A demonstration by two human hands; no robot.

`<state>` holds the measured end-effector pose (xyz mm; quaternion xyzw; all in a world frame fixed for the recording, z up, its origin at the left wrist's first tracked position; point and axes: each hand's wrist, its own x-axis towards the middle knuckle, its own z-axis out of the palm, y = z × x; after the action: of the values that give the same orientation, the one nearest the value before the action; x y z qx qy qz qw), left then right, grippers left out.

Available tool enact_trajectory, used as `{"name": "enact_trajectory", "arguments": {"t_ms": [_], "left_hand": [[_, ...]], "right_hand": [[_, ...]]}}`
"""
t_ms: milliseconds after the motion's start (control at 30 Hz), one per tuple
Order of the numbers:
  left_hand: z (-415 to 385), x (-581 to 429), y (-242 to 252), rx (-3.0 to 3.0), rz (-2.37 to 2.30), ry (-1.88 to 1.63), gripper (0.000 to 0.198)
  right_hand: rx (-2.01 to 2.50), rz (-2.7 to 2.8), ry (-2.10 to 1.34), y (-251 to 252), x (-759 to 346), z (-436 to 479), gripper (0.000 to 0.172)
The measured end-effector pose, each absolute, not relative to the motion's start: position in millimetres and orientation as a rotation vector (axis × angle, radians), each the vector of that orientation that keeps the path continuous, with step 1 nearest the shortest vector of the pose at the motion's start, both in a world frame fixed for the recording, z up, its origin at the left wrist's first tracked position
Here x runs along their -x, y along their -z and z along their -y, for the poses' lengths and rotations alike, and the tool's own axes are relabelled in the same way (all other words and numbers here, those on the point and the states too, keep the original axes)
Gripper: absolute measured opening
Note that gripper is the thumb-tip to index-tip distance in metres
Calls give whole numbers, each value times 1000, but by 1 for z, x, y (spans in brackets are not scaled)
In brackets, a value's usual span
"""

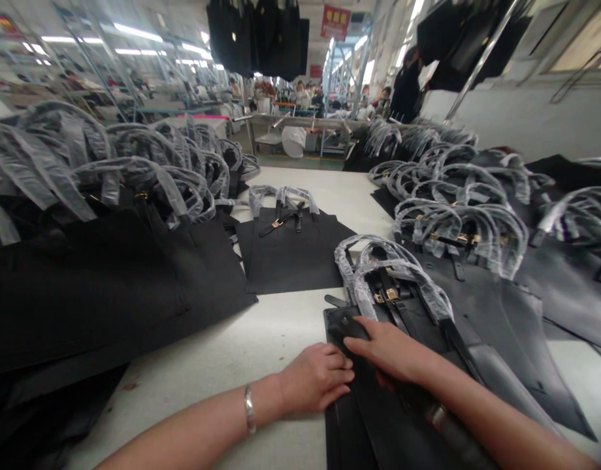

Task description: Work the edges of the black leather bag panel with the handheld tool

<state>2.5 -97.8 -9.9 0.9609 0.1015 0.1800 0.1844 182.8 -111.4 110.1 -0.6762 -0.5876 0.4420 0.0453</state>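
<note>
Both hands, left [316, 378] curled, right [391, 349] flat, press the black bag [379, 418] (handles plastic-wrapped).

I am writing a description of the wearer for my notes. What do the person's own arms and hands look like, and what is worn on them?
Both forearms are bare, with no sleeves in view and no gloves. The left hand has a plain silver-coloured bangle around its wrist. The right hand has a band at its wrist, dark with a metallic part; it may be a watch, but it is too blurred to tell. No rings can be seen.

free: bare table [281, 326] centre | blocked: bag stacks [85, 274] left, right
</note>
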Motion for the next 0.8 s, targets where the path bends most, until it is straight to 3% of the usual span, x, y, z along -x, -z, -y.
{"name": "enact_trajectory", "arguments": {"t_ms": [267, 400, 533, 800], "left_hand": [[102, -5, 6, -2720, -257, -541, 14], [104, -8, 9, -2710, -258, -569, 14], [105, -6, 7, -2723, -282, -600, 16], [101, -7, 13, -2785, -382, -716, 20]], "right_hand": [[2004, 2095, -1072, -115, -183, 105, 25], [2081, 1961, -967, -105, -163, 95, 40], [2032, 1836, -1000, -111, -165, 92, 44], [1989, 1231, -1051, -158, -281, 183, 61]]}}
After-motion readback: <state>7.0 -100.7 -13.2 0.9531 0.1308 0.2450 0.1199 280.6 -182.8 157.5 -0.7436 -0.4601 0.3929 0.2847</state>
